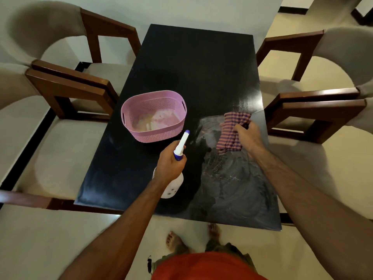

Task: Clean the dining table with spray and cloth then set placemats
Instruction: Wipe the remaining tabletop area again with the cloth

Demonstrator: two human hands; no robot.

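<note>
Bare feet (175, 240) stand on the pale tiled floor (90, 239) at the near edge of the dark tabletop (193, 63), below an orange shirt (207, 266). Out over the wood, the left hand (168, 162) is wrapped round the neck of a white spray bottle (175, 174), its blue-tipped nozzle pointing away toward the far end. To the right, the right hand (246, 136) bunches a red-and-purple striped cloth (232, 131) and presses it flat on the tabletop near the right edge. Wet, streaky smears cover the near right part of the surface; the left and far parts look dull and dry. Just beyond the bottle sits a pink perforated basket (154, 116) with something pale folded inside. Cushioned chairs (66, 102) with brown wooden arms flank both long sides, and a light wall closes off the far end.
</note>
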